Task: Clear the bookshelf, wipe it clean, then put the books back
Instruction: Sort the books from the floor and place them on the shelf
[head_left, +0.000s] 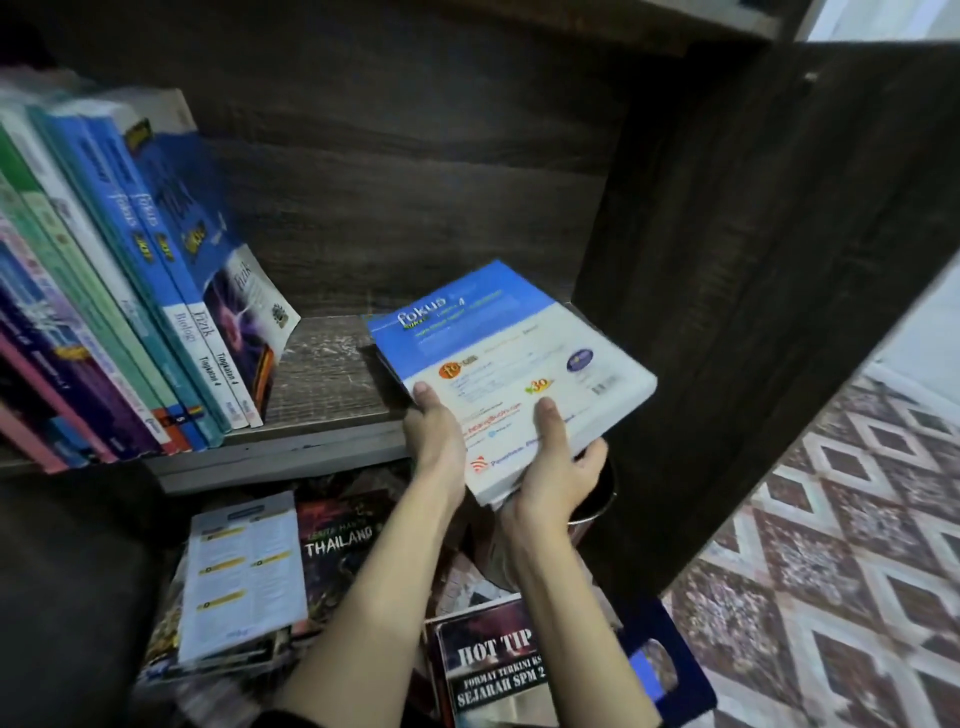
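A dark wood-grain bookshelf (415, 182) fills the view, its grey-brown shelf board (322, 374) bare in the middle, with patterned brown-and-white floor tiles (831, 519) at 3 to 5 o'clock beyond the dark side panel (727, 260).

The row of leaning blue, teal and purple textbooks (156, 312) at 9 o'clock is blurred and cut off by the left edge. Dark edges show beneath the thick blue-and-white softcover "fokus" book (519, 353); whether that is a second book I cannot tell. A rounded shiny object behind the right wrist is too hidden to identify.

The fokus book sits tilted at the right end of the shelf, its near corner overhanging the front edge. The left hand (434, 436) grips its near-left edge, thumb on the cover, fingers hidden below. The right hand (556, 473) grips the near-right corner, thumb on top, fingers curled underneath.

Below, at 6 to 7 o'clock, lie a white printed booklet (244, 571), a dark "THAILAND" book (337, 540), a black "HOT TIP" book (493, 670) and a dark blue plastic piece with a handle cutout (685, 686).
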